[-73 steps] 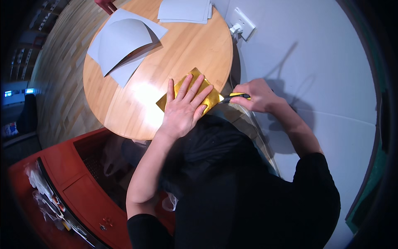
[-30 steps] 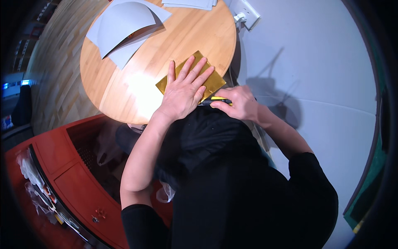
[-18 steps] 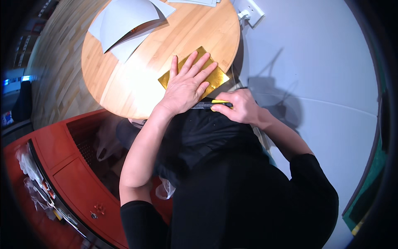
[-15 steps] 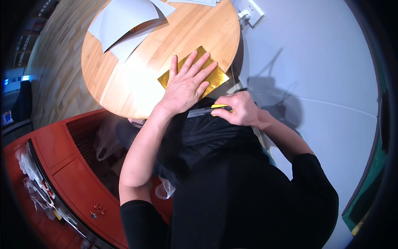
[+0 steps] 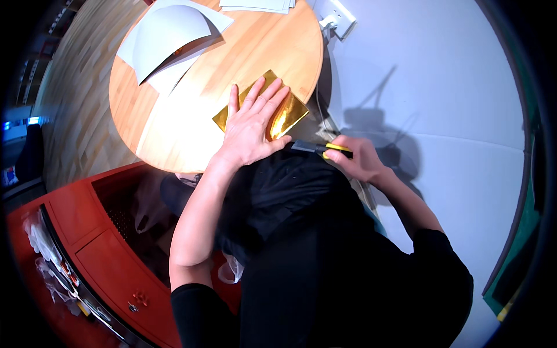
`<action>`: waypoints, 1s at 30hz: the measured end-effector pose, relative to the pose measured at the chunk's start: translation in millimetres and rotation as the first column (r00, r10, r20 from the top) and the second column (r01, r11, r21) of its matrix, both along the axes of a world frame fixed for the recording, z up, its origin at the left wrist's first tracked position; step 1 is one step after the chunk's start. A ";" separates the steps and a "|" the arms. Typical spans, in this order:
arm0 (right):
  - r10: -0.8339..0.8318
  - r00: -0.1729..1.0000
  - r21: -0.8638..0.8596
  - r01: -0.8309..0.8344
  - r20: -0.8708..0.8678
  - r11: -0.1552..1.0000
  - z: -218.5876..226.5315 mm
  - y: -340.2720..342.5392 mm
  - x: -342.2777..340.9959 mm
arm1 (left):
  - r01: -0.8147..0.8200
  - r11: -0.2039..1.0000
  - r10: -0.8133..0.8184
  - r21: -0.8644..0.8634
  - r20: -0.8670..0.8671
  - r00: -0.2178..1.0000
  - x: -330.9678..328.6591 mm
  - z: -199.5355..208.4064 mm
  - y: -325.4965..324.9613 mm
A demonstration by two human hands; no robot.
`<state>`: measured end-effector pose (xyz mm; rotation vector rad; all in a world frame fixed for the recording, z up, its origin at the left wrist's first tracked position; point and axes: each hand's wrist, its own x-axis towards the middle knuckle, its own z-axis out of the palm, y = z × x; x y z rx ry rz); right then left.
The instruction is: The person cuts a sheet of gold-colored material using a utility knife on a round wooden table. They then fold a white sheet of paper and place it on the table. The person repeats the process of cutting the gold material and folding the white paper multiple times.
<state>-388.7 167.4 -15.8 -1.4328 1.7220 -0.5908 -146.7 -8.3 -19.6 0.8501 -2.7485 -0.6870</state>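
My left hand (image 5: pixel 251 124) lies flat with spread fingers on a shiny gold sheet (image 5: pixel 292 113), at the near right edge of the round wooden table (image 5: pixel 255 49). The thumb points toward the right. In my right hand (image 5: pixel 358 159) is a yellow and black utility knife (image 5: pixel 340 150), held off the table's edge above my dark-clothed lap. Its blade (image 5: pixel 307 146) points left, its tip close to my left thumb; whether they touch I cannot tell.
A curled white sheet (image 5: pixel 171 35) rests on flat paper at the table's far left. More white sheets (image 5: pixel 258 4) lie at the far edge. A wall socket (image 5: pixel 338 20) with a plug is on the right. A red cabinet (image 5: pixel 110 249) stands at the lower left.
My right hand has moved right with the knife, drawing the blade away from beneath my left wrist. My left thumb has swung outward. The whole view has shifted slightly.
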 end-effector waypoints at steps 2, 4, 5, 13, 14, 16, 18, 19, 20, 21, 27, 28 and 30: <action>-0.107 0.992 -0.040 0.110 0.062 0.993 -8.5 7.4 -5.8 | 0.003 1.000 -0.003 0.004 0.003 1.000 0.6 -1.5 -0.8; -0.220 0.967 -0.002 0.222 0.129 0.975 -4.8 6.6 -3.6 | 0.011 1.000 -0.011 0.022 0.004 1.000 -1.1 1.8 -1.4; -0.251 0.961 0.000 0.253 0.120 0.968 -4.1 5.1 -2.0 | 0.014 0.999 -0.014 0.036 0.002 1.000 -1.1 2.4 -1.7; -0.291 0.956 0.001 0.292 0.032 0.957 -3.9 -1.4 -2.3 | 0.028 0.997 -0.027 0.077 -0.019 0.999 1.5 3.2 -5.8; -0.290 0.957 0.003 0.290 0.015 0.957 -3.2 -1.4 -2.3 | 0.032 0.997 -0.031 0.073 -0.013 0.999 1.4 3.4 -6.3; -0.282 0.959 0.011 0.282 -0.016 0.959 0.7 -2.6 0.6 | 0.036 0.997 -0.036 0.067 0.001 0.999 2.4 3.3 -6.4; -0.260 0.965 -0.049 0.259 -0.031 0.965 13.3 -7.5 9.6 | 0.032 0.996 -0.031 0.083 -0.009 0.999 2.5 3.7 -6.2; -0.248 0.968 -0.077 0.245 -0.036 0.966 18.4 -10.8 15.8 | 0.028 0.996 -0.027 0.091 -0.012 1.000 2.9 3.6 -5.8; -0.212 0.975 -0.070 0.207 -0.069 0.976 19.6 -14.5 20.8 | 0.026 0.996 -0.025 0.084 -0.014 1.000 3.4 3.0 -5.5; -0.175 0.979 -0.063 0.170 -0.100 0.983 20.0 -19.6 25.7 | 0.025 0.997 -0.024 0.076 -0.016 1.000 3.9 2.6 -5.7; 0.140 0.970 -0.121 -0.167 -0.201 0.979 7.6 -41.8 56.1 | 0.018 0.999 -0.017 0.031 -0.035 0.999 2.5 -2.6 -5.5; 0.175 0.966 -0.108 -0.198 -0.191 0.974 6.4 -46.1 60.5 | 0.011 0.999 -0.009 0.042 -0.044 0.999 2.8 -6.1 -6.4; 0.229 0.956 -0.088 -0.248 -0.185 0.965 4.6 -52.8 68.5 | 0.004 1.000 -0.004 -0.013 -0.044 0.999 2.6 -12.0 -5.3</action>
